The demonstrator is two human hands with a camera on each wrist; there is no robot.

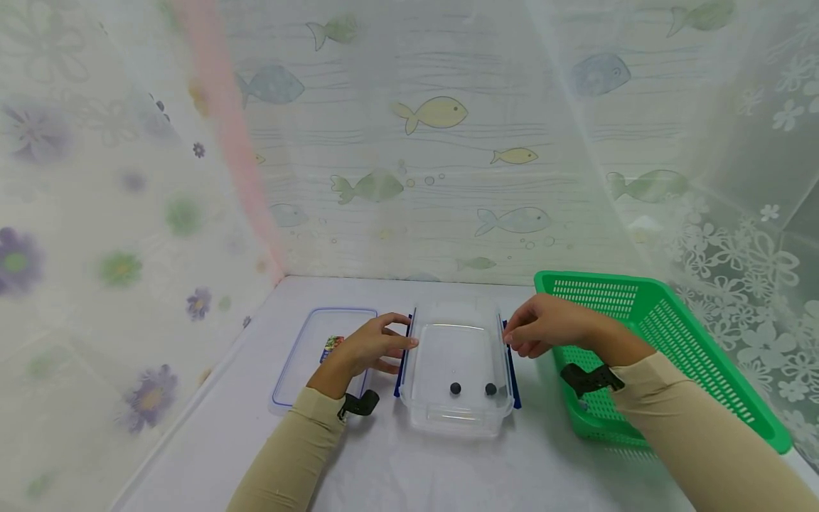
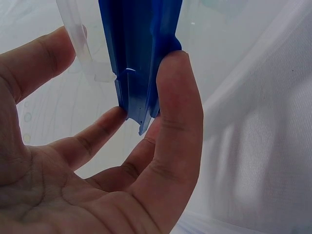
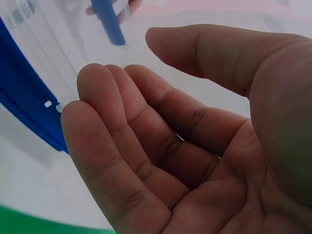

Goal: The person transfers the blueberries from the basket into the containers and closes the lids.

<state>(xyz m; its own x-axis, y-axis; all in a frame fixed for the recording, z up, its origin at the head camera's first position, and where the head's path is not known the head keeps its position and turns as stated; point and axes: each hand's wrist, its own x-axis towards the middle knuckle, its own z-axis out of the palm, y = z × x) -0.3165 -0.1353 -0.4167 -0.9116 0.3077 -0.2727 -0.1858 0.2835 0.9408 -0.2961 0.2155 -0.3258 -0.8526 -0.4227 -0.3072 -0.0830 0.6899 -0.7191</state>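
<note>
A clear plastic food container (image 1: 457,355) with a blue latch on each long side stands in the middle of the table in the head view. Two small black balls (image 1: 456,388) show in its near half. At its left side my left hand (image 1: 374,345) grips the edge, with fingers on the left blue latch (image 2: 134,53) and the thumb at the clear wall. My right hand (image 1: 550,326) is at the right blue latch (image 3: 29,92), its fingers loosely bent with nothing between them and the thumb apart. Whether the fingertips touch that latch is unclear.
A clear lid (image 1: 301,370) with a blue rim and a colourful label lies left of the container, partly behind my left hand. To the right stands a green perforated basket (image 1: 697,355), under my right forearm. A patterned curtain (image 1: 409,142) hangs behind the table (image 1: 435,476).
</note>
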